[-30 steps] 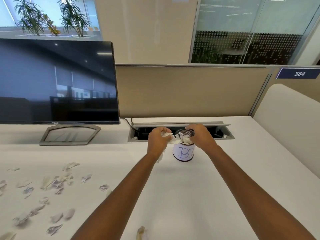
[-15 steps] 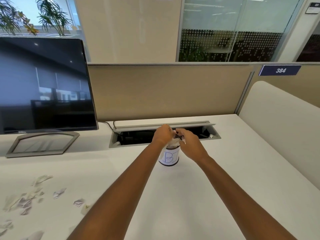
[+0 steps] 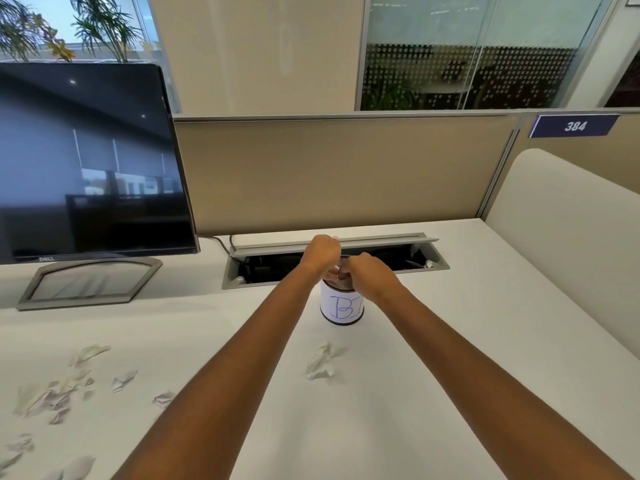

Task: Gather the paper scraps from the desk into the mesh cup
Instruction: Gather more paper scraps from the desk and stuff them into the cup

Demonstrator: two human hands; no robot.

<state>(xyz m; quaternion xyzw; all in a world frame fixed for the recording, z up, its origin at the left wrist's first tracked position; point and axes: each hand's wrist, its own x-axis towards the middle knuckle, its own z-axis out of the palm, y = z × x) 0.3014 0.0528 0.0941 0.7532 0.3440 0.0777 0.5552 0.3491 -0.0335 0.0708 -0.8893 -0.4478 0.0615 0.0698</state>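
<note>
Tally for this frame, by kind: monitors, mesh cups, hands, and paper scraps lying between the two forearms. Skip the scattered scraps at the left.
Monitor: 1
Mesh cup: 1
Hands: 2 (left hand, right hand)
Paper scrap between the forearms: 1
Total: 5

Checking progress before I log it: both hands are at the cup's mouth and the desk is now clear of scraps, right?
Not quite. Both hands, left hand and right hand, are at the mesh cup, but the head view shows a crumpled scrap before it and loose scraps further left.
</note>
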